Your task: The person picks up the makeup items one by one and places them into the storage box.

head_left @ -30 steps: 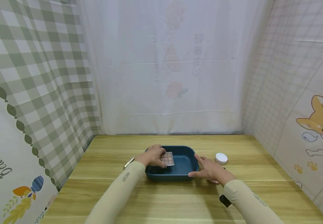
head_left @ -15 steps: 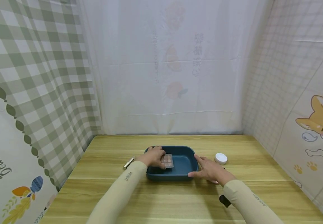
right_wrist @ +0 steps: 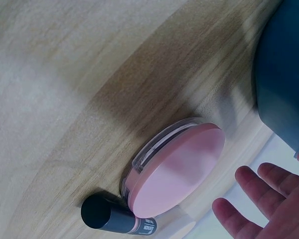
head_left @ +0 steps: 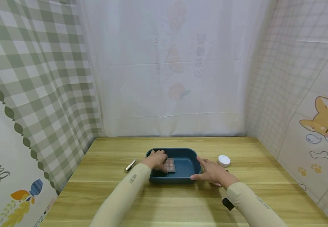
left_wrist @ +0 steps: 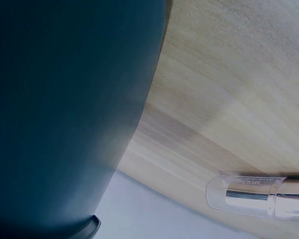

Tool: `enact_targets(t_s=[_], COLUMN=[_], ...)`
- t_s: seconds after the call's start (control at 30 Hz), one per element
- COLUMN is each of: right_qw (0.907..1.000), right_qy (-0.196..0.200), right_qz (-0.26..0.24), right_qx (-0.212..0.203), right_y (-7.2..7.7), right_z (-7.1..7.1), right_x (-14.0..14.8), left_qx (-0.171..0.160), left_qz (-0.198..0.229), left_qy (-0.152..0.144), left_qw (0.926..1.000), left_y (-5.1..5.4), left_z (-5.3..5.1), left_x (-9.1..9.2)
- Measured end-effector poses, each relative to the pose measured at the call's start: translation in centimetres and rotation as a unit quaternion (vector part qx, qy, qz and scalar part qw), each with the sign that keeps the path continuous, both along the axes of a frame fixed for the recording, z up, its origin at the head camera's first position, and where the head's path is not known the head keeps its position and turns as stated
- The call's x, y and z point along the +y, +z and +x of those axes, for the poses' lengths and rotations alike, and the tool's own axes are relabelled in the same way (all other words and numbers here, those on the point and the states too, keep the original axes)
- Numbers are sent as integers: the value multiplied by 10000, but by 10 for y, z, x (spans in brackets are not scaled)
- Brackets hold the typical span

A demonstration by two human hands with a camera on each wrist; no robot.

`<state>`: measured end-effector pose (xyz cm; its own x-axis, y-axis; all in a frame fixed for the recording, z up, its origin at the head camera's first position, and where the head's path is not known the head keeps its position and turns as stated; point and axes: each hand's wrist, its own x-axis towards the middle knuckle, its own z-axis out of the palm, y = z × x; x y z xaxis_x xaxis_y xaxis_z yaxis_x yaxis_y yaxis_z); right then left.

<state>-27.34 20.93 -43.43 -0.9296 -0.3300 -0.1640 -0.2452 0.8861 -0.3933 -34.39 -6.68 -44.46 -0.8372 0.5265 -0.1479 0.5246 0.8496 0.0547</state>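
My left hand [head_left: 158, 160] reaches into a dark blue rectangular basin [head_left: 185, 180] and holds an eyeshadow palette [head_left: 169, 165] with a grid of brownish pans. The palette is at the basin's left side; the hand covers its left part. At the basin's right end, my right hand [head_left: 210, 171] touches the rim, thumb and fingers spread. Its fingers [right_wrist: 261, 191] look straight in the right wrist view. The left wrist view shows the basin's wall [left_wrist: 65, 109] but not the left hand.
Left of the basin lies a lipstick [head_left: 131, 165] with a clear cap. A white round container [head_left: 224, 160] is at the right. A pink compact [right_wrist: 177, 172] lies beside a black-capped tube [right_wrist: 109, 214]. A black object [head_left: 228, 204] shows beside the right sleeve.
My left hand has moved slightly down with the palette, which now looks lower and flatter inside the basin. The right hand has stayed at the rim.
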Motion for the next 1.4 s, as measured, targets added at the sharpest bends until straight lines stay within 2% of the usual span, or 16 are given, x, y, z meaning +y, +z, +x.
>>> enact_targets(t_s=[0.3,0.47,0.7,1.17,1.4], right_qw=[10000,10000,10000,9999,9998], right_qy=[1,-15,18,27,73], right_qz=[-1,31,40,105,133], right_qx=[21,14,37,55,97], right_y=[-1,0,-1,2,4], right_z=[1,2,2,1,1], right_x=[-1,-1,0,-1,-2], left_qx=[-59,-60,16,142,149], left_qz=[-225,-208,-194,-148,86], left_qy=[163,279,251,53,64], left_qw=[9996,9994,9995,9998,9998], left_y=[-2,-5,-6,10,19], left_z=[5,5,6,8,10], left_x=[5,5,5,0,-2])
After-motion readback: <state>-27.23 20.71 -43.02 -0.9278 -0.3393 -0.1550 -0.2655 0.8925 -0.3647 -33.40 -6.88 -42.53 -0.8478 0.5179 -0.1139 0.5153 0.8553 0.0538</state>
